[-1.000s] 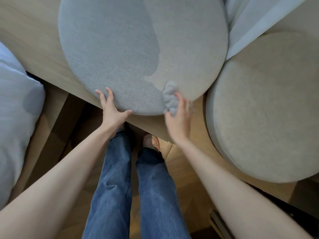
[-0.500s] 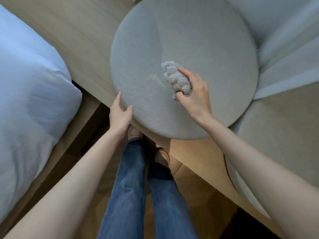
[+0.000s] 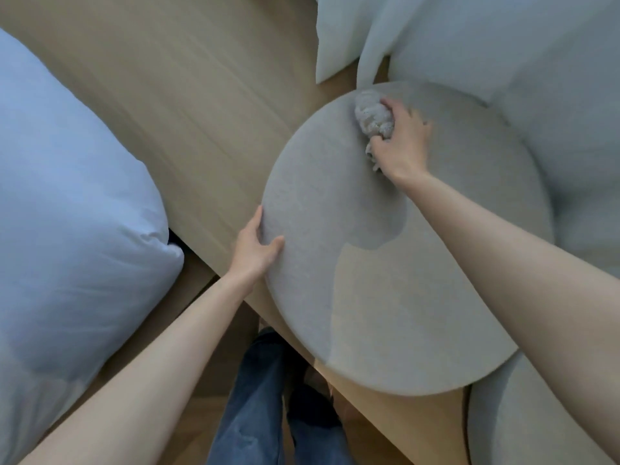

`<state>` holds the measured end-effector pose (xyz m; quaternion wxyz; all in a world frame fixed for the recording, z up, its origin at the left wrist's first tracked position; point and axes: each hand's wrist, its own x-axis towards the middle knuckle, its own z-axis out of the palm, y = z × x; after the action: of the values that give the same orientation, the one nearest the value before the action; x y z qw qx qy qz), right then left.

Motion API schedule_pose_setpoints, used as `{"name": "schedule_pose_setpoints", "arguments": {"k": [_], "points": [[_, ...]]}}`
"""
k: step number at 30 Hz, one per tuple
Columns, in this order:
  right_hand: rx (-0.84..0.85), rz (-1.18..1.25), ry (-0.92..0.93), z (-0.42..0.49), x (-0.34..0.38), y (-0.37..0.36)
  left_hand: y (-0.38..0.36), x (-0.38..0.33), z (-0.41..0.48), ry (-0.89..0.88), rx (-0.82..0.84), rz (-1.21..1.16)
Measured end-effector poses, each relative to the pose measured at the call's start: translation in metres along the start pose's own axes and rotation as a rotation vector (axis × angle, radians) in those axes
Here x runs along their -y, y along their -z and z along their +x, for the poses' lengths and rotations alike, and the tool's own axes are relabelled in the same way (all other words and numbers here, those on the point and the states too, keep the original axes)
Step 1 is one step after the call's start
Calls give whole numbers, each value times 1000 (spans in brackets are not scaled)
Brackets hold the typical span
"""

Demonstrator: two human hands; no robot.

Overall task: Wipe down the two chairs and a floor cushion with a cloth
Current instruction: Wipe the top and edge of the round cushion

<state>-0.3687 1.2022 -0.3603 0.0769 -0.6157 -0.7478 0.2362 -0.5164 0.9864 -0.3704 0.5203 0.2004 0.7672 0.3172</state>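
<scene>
Right hand (image 3: 401, 142), fingers curled round the bunched cloth (image 3: 374, 117), has swept from the middle to the far rim of the round cushion (image 3: 385, 297); left hand (image 3: 253, 250) clasps its near-left edge; top seems nearly wiped.

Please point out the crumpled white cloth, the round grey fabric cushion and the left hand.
crumpled white cloth (image 3: 370, 113), head view, on its bunched top.
round grey fabric cushion (image 3: 335, 209), head view, on its flat top.
left hand (image 3: 254, 251), head view, on its back.
</scene>
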Motion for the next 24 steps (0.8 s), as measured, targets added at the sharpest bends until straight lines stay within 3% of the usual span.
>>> {"name": "schedule_pose_setpoints", "arguments": {"k": [4,7,13,15,19,24], "points": [[-65,-65,-173,38,0,-6,8,6,11,-9,14,-2],[-50,-7,-196,42,9,-14,8,7,15,9,-19,-11],[203,97,247,-12,37,-32,5,2,13,27,-52,26],[216,116,322,-7,31,-20,6,0,12,27,-45,39],[-67,-42,74,56,-2,12,8,-1,17,34,-51,92],[-50,-105,-220,95,-10,-2,6,-1,22,52,-92,143]]}}
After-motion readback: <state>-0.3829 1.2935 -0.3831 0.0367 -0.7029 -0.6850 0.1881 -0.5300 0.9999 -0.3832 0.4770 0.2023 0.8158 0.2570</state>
